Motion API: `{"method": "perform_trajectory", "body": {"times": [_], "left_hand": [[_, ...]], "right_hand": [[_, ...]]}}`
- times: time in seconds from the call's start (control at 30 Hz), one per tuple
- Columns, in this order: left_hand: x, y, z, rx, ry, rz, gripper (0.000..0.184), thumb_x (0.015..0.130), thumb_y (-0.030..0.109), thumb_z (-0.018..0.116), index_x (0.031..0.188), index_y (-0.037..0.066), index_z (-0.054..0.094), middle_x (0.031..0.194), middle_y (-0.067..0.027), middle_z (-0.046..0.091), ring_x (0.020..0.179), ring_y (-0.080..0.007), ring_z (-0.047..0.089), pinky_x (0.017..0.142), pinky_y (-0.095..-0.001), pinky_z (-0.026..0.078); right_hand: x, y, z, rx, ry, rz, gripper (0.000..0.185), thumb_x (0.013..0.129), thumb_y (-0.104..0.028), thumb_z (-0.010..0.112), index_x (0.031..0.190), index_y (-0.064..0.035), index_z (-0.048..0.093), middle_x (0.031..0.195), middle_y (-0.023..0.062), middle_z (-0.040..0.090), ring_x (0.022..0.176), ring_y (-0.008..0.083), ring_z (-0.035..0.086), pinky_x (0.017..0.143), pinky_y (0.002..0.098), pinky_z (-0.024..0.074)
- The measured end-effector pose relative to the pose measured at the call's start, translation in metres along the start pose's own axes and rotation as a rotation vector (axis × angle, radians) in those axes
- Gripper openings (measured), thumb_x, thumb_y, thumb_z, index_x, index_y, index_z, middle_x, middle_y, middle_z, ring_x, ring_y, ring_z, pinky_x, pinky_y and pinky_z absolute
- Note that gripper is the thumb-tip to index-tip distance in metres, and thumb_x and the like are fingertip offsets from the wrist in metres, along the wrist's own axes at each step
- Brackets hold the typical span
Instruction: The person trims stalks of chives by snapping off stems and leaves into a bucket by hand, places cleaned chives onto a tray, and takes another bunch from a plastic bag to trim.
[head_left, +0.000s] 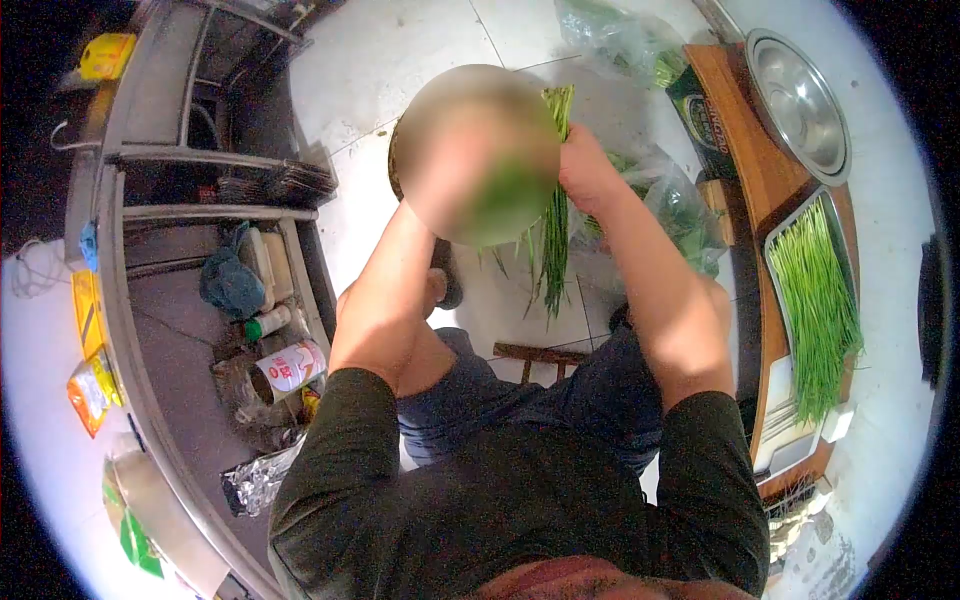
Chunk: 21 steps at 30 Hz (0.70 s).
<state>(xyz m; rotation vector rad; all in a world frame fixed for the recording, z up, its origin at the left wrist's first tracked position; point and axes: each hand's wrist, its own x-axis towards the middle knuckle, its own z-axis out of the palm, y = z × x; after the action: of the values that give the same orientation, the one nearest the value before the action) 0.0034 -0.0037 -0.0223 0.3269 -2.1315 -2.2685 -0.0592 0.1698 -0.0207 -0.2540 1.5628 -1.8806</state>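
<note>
My right hand [585, 172] is closed around a bunch of long, thin green stalks that look like chives [555, 255]. Their cut-looking ends stick up above the fist and the long ends hang down toward the floor. A round blurred patch covers most of my left hand [445, 165], so its fingers cannot be made out. Within the blur, something green lies between the two hands. Part of a dark-rimmed round thing [396, 165] shows at the blur's left edge.
At the right, a metal tray [822, 205] of chives and a steel basin [797, 105] stand on a wooden surface [735, 130]. Plastic bags with greens [680, 215] lie on the tiled floor. Left, a shelf [170, 300] holds a can [290, 368] and a blue cloth [235, 277].
</note>
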Motion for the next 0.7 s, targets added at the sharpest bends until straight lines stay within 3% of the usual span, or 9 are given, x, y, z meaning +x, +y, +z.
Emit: {"method": "perform_trajectory", "body": {"times": [0.27,0.37,0.43,0.7], "left_hand": [[-0.003,0.015,0.008,-0.017,0.020,-0.103,0.015,0.093,0.018,0.061,0.083,0.007,0.059,0.059,0.0046,0.048,0.051,-0.0056,0.038,0.048,-0.0225,0.029],[-0.001,0.010,0.005,0.039,0.029,-0.082,0.010,0.091,0.015,0.061,0.090,0.005,0.064,0.061,0.0063,0.050,0.052,-0.0028,0.039,0.049,-0.0200,0.029],[-0.004,0.018,0.006,0.106,0.019,-0.096,0.014,0.092,0.018,0.061,0.086,0.005,0.063,0.060,0.0050,0.050,0.052,-0.0047,0.040,0.050,-0.0217,0.030],[-0.007,0.025,0.008,0.415,0.081,-0.060,0.011,0.085,0.016,0.061,0.087,0.005,0.064,0.063,0.0057,0.052,0.057,-0.0041,0.045,0.052,-0.0227,0.036]], "right_hand": [[-0.001,0.000,0.005,0.005,-0.022,-0.005,0.020,0.078,-0.013,0.073,0.093,-0.0029,0.065,0.078,0.0030,0.063,0.063,0.0120,0.057,0.057,0.0266,0.0473],[0.003,0.008,0.004,-0.010,0.002,-0.013,0.020,0.078,-0.012,0.074,0.094,-0.0026,0.066,0.078,0.0022,0.063,0.061,0.0108,0.056,0.056,0.0260,0.0461],[0.005,0.008,0.003,-0.049,0.021,-0.027,0.022,0.077,-0.014,0.074,0.093,-0.0031,0.063,0.078,0.0041,0.063,0.063,0.0132,0.058,0.057,0.0285,0.0494],[-0.003,-0.004,0.007,-0.242,0.048,-0.056,0.021,0.079,-0.015,0.074,0.093,-0.0028,0.065,0.073,0.0001,0.062,0.060,0.0082,0.054,0.055,0.0246,0.0442]]}}
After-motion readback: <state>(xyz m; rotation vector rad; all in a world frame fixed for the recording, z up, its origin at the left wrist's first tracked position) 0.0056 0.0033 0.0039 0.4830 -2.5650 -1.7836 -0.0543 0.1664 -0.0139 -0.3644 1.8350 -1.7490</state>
